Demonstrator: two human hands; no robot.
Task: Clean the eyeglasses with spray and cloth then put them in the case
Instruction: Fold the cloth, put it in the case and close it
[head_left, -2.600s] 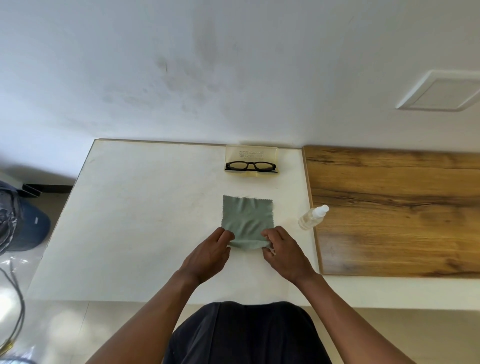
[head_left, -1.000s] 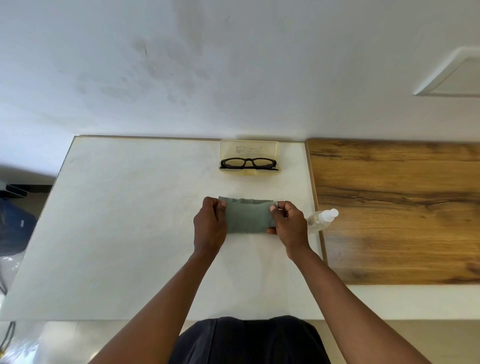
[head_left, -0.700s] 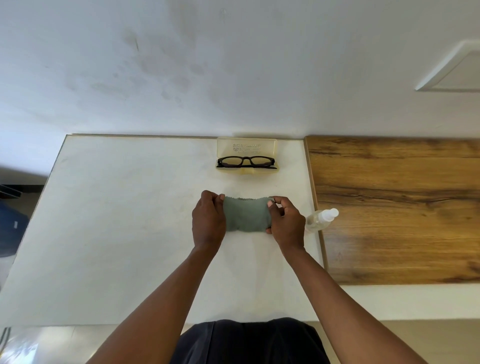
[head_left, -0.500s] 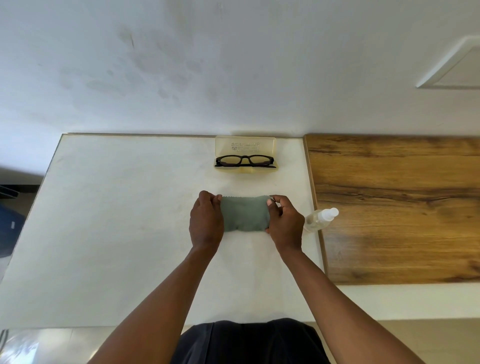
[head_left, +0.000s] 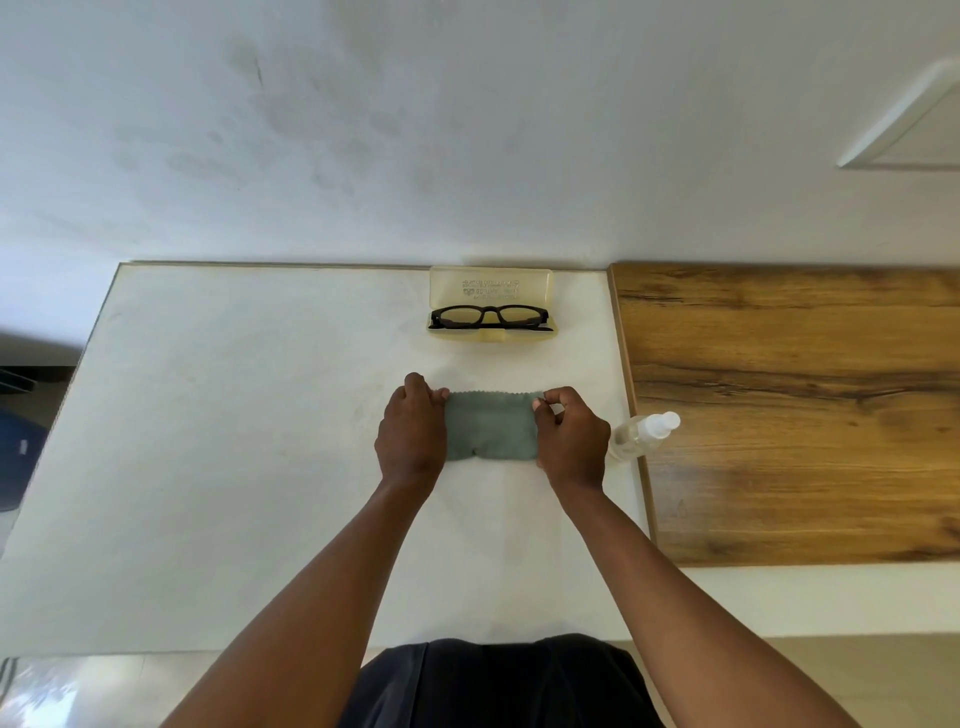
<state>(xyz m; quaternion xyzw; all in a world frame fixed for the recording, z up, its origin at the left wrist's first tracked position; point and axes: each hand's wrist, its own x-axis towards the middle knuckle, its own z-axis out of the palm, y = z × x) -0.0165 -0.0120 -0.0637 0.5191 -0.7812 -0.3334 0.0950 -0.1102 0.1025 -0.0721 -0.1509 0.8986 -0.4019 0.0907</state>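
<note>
While the left hand (head_left: 411, 439) and right hand (head_left: 571, 439) pinch the folded cloth's (head_left: 491, 426) far corners on the table (head_left: 234, 441), it looks limp and light; beyond, fragile glasses (head_left: 488, 317) sit in the open case (head_left: 491, 291), best lifted by the frame.

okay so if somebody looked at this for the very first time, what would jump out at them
Two hands, the left hand and right hand, pinch the ends of a folded green cloth mid-table. Behind it, black eyeglasses sit in an open yellowish case by the wall.
</note>
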